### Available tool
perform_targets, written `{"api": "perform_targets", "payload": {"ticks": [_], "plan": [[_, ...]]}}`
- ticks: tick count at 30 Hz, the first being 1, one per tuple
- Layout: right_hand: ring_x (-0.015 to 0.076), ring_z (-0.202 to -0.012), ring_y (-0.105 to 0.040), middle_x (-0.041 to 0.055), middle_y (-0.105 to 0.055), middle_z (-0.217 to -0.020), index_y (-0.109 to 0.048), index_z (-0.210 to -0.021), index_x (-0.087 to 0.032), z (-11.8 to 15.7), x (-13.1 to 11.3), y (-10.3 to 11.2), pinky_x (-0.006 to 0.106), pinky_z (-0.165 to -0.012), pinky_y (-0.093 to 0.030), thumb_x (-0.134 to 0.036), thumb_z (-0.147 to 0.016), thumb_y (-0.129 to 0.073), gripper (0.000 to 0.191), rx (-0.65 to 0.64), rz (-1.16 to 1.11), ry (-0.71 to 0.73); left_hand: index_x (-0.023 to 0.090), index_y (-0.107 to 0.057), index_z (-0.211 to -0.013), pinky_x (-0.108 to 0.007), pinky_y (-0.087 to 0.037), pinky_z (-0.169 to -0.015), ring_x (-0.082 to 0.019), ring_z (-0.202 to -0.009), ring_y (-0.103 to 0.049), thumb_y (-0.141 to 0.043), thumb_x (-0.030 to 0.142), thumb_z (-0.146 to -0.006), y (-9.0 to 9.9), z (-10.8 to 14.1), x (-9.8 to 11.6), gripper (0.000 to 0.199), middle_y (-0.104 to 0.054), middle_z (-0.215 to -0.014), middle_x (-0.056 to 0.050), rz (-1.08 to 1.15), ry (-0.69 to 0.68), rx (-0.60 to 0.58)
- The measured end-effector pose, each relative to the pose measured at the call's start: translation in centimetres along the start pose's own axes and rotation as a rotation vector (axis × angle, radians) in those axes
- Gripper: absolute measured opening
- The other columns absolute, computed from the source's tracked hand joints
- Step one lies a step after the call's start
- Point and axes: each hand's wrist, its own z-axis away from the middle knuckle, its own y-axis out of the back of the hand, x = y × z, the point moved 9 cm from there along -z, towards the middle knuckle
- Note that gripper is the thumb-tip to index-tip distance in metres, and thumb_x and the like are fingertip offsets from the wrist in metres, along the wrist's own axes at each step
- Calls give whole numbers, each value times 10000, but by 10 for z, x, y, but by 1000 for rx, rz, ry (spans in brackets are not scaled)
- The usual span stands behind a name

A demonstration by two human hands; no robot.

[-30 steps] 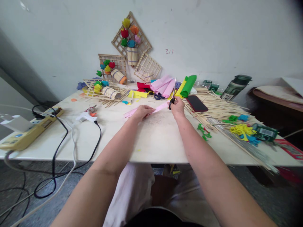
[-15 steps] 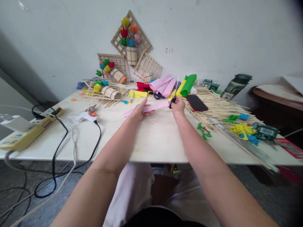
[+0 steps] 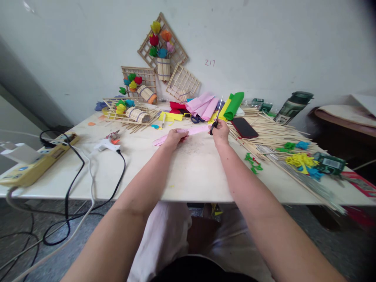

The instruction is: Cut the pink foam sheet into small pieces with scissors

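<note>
A long strip of pink crepe paper [image 3: 197, 130] lies across the middle of the table, its left end flat on the surface. My left hand [image 3: 176, 138] pinches the strip near its middle, thumb on top. My right hand [image 3: 221, 132] is closed around the black handles of a pair of scissors [image 3: 219, 109], whose blades point up and away from me. The strip's right end reaches the fingers of that hand; whether they grip it too is hard to make out. Behind the hands lies a larger folded pink sheet [image 3: 202, 105].
A white glue gun [image 3: 107, 145] with a black cord and a yellow power strip [image 3: 38, 162] are at left. Wooden sticks [image 3: 273, 127], a phone [image 3: 244, 127] and a dark bottle [image 3: 293, 107] lie right. Stick lattices with paper flowers [image 3: 161, 39] lean on the wall.
My left hand has turned from fingers extended under the pink strip to a closed pinch on it. My right hand and the scissors have stayed nearly still.
</note>
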Motion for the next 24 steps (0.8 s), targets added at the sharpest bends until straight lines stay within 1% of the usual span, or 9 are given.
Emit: {"api": "perform_targets", "payload": {"ticks": [1,3,7,11,15,20,22,24], "plan": [[70,-464,-533,-62,-558,-677,-537,-1008,-174,3,0,4,185,-472,-486,-78,-677,-606,351,52,-22,-40,97,-612,-665,-190,-401,-454,-71,-443,-504,-694,154,-688,0,0,-1,103,-602,-550,-15,13,5,5],[63,-444,-521,-66,-554,-658,-542,-980,-170,9,-2,4,177,-453,-479,-48,-666,-611,344,79,-77,-101,90,-615,-704,-208,-443,-486,-92,-474,-550,-679,136,-699,0,-1,-4,80,-622,-577,-26,39,23,25],[52,-439,-525,-73,-550,-648,-548,-967,-178,16,-7,5,146,-423,-458,-34,-673,-612,334,79,-132,-165,82,-608,-748,-224,-485,-524,-113,-522,-603,-661,118,-719,2,0,-5,71,-645,-615,-33,87,45,68],[45,-417,-525,-85,-532,-625,-551,-958,-184,18,-6,6,120,-377,-422,-32,-676,-619,327,72,-149,-199,74,-617,-777,-221,-503,-536,-106,-523,-611,-646,126,-748,1,1,-4,66,-668,-662,-48,119,47,54],[37,-392,-514,-94,-515,-599,-545,-931,-176,19,-6,6,110,-358,-405,-1,-678,-605,314,75,-185,-216,78,-620,-812,-233,-520,-541,-126,-550,-639,-640,145,-769,0,0,-6,82,-692,-735,-74,135,52,38],[30,-375,-503,-101,-532,-577,-545,-924,-176,22,-9,5,98,-338,-369,12,-679,-610,315,78,-211,-222,88,-610,-836,-230,-531,-553,-128,-571,-651,-635,157,-784,0,-1,-8,90,-698,-759,-72,133,57,41],[31,-378,-508,-93,-560,-575,-541,-932,-176,23,-10,5,92,-323,-332,-9,-699,-618,297,76,-220,-232,87,-609,-831,-223,-531,-549,-122,-568,-649,-633,168,-790,1,-2,-7,94,-698,-759,-73,142,46,43],[38,-383,-521,-74,-595,-577,-539,-941,-177,24,-9,3,93,-304,-278,-65,-737,-629,250,53,-214,-256,87,-607,-827,-221,-540,-562,-117,-575,-649,-630,180,-796,4,-2,-4,101,-697,-760,-73,169,21,59]]}}
